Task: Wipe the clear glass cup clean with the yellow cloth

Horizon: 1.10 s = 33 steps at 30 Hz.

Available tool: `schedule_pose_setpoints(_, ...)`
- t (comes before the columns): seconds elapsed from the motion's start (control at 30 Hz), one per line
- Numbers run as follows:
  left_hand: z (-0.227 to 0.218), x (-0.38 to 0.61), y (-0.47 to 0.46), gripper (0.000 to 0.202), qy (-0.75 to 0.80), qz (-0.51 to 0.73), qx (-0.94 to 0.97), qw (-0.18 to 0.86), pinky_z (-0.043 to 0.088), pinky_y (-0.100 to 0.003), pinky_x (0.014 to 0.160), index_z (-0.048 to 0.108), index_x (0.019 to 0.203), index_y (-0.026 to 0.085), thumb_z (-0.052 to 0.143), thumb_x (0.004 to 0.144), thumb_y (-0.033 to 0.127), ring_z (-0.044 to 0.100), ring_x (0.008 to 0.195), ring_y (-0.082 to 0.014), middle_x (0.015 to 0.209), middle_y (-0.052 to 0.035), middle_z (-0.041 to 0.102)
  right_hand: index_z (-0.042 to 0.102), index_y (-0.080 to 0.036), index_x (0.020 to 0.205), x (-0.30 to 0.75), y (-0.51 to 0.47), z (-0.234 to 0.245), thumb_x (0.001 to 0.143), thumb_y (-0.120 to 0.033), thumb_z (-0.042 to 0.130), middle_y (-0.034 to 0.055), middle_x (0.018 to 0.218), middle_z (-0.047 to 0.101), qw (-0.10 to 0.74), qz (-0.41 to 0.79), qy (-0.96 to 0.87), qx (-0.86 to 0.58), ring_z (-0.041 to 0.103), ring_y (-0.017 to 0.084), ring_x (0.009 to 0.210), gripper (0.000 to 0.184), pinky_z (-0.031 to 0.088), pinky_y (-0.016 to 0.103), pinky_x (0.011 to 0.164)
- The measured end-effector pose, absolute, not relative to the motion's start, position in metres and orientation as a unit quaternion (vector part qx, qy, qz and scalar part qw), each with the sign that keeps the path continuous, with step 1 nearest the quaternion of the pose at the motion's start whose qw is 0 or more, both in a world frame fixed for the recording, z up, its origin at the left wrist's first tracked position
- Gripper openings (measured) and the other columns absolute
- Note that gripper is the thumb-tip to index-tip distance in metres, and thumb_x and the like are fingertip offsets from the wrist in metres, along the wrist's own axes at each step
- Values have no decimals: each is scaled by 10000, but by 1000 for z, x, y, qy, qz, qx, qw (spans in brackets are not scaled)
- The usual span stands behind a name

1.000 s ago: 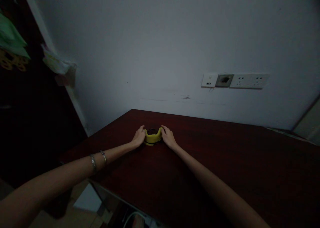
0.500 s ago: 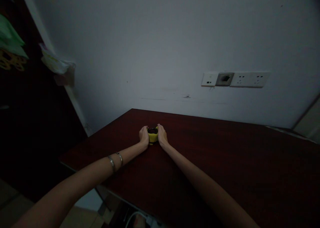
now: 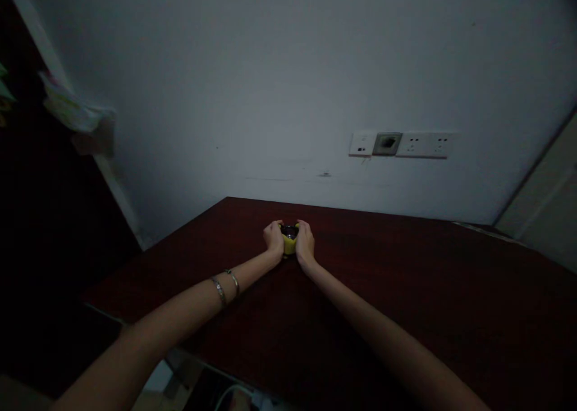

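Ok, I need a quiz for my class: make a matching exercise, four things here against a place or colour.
1 yellow object
2 bracelets
3 socket plates
4 table

A on the wall
B dark red
C between left hand and right hand
D round the left forearm

Pairs: 1-C, 2-D, 3-A, 4-B.

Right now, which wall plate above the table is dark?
The second plate from the left: dark grey, between the white leftmost plate and the white socket plates.

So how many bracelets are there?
2 bracelets, both on the left forearm: one nearer the elbow, one nearer the left hand clasping the yellow object. The right arm shows none.
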<state>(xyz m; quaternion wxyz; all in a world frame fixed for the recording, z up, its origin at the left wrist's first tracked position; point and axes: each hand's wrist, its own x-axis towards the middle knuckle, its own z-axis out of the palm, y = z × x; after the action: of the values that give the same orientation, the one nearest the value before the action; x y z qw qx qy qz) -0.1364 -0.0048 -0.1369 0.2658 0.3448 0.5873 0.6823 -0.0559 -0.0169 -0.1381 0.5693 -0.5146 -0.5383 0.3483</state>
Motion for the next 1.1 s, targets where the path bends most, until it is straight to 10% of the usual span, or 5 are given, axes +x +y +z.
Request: schedule_pose_setpoints(1.1,-154,59,-25,323,567,629,395,357,462,-294,745,710,793,131,413,744,248,643,817,-220,867,-111,716,679,-184,963,137,-47,-162,774,-384,338,74,1016,710,648,311,-404,-565,624,213,946,439,430,277,840)
